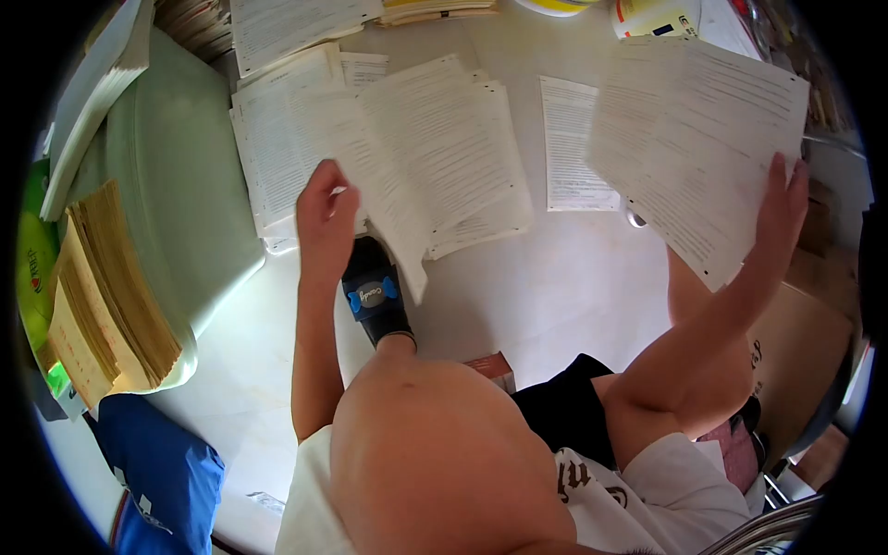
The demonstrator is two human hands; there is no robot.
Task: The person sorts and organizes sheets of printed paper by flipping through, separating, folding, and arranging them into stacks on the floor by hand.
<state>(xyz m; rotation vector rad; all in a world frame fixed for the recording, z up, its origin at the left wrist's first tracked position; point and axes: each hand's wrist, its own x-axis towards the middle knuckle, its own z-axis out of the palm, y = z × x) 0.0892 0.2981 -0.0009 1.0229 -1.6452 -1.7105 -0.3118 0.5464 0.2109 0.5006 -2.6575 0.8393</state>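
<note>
My right hand [784, 199] grips a few loose printed sheets [698, 139] by their right edge and holds them raised over the floor. At the left, my left hand [328, 217] has its fingers curled in a pinch at the edge of a single slanted printed sheet [384, 176]. That sheet's lower corner hangs down toward the slipper. Beneath and beside it lie a spread of printed sheets [472, 157] and another paper stack [277, 157]. One more printed sheet [569, 139] lies flat between the spread and my right hand, partly covered by the raised sheets.
A foot in a black slipper [375, 287] rests just below the papers. Left stand a pale green stool-like piece [176, 185], a thick yellowed book [120, 287] and a blue bag [166, 472]. Cardboard [800, 361] is at right; a white-yellow tub [657, 18] is at the back.
</note>
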